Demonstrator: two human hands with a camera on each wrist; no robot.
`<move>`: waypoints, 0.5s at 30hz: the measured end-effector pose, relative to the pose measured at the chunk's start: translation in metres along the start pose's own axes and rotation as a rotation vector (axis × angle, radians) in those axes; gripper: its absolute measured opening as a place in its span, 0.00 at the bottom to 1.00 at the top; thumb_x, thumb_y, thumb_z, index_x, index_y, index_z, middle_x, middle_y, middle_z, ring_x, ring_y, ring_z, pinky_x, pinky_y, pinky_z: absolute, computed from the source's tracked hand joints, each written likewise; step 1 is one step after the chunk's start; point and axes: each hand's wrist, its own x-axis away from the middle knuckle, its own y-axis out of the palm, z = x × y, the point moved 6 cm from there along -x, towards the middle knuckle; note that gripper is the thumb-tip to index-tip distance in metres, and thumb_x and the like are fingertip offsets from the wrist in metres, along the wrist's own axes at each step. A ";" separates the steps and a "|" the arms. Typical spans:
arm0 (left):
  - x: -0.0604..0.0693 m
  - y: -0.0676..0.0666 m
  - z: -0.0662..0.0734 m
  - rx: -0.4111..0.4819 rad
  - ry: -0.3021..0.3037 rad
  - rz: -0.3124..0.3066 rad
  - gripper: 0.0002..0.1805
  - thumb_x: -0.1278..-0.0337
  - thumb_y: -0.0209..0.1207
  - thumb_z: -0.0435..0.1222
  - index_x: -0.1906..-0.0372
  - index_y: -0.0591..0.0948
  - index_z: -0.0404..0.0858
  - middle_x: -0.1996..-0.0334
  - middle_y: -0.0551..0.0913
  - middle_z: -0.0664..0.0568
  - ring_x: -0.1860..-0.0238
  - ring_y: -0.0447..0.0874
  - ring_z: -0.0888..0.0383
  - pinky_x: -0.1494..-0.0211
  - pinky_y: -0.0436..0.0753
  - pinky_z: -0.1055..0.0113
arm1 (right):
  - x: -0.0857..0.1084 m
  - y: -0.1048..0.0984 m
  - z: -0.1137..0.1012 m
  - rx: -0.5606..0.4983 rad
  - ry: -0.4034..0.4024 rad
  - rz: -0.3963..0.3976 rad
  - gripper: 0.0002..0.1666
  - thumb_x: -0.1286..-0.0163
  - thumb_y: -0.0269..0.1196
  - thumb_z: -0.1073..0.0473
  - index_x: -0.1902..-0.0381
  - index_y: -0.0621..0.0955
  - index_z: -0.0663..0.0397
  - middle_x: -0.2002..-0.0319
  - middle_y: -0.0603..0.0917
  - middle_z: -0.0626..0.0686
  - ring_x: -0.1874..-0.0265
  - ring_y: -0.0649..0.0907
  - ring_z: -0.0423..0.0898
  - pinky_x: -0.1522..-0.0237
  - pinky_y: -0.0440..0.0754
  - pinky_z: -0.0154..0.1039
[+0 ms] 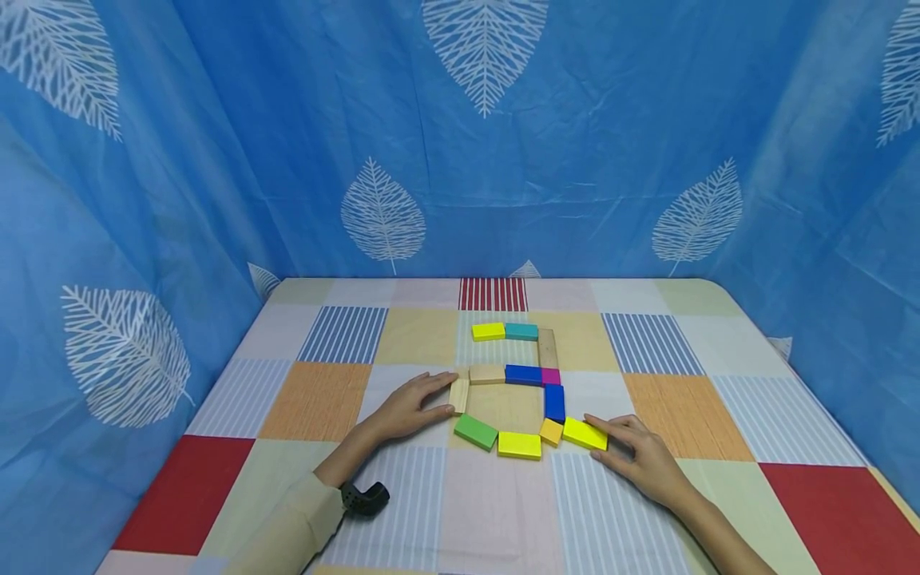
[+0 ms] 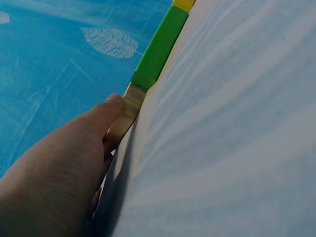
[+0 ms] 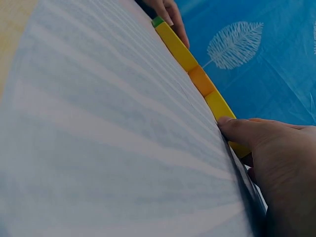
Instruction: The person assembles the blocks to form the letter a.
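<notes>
My left hand holds a plain wooden block at the left side of a block outline, its thumb near the block's lower end. In the left wrist view, the thumb presses the end of that block, beside the green block; the other fingers are mostly hidden. My right hand pinches a yellow block at the lower right, thumb on the near side and fingers on the far side. This block's left end lies against a small orange block, also seen in the right wrist view.
A second yellow block lies between the green and orange ones. Blue blocks, a magenta block and other plain blocks continue the outline upward to a teal block. A patchwork cloth covers the table; blue curtains hang behind.
</notes>
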 end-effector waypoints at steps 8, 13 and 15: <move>0.000 0.001 0.000 0.008 -0.004 -0.004 0.32 0.40 0.54 0.52 0.33 0.65 0.43 0.36 0.67 0.49 0.35 0.61 0.49 0.32 0.54 0.54 | 0.001 0.000 0.001 -0.001 0.010 -0.014 0.31 0.50 0.72 0.57 0.45 0.79 0.44 0.62 0.77 0.37 0.64 0.75 0.35 0.64 0.77 0.35; 0.001 0.001 0.000 0.011 -0.009 -0.005 0.32 0.40 0.54 0.52 0.33 0.65 0.43 0.36 0.67 0.49 0.34 0.60 0.48 0.32 0.54 0.53 | 0.001 0.000 0.001 -0.004 0.002 -0.005 0.30 0.50 0.72 0.58 0.46 0.80 0.44 0.62 0.77 0.38 0.64 0.75 0.35 0.65 0.77 0.35; 0.001 0.000 0.000 0.011 -0.011 -0.004 0.32 0.40 0.54 0.52 0.33 0.65 0.44 0.36 0.67 0.49 0.34 0.60 0.48 0.32 0.54 0.53 | 0.001 0.000 0.001 -0.007 -0.009 0.003 0.30 0.50 0.72 0.58 0.46 0.80 0.44 0.63 0.77 0.38 0.64 0.75 0.35 0.65 0.77 0.34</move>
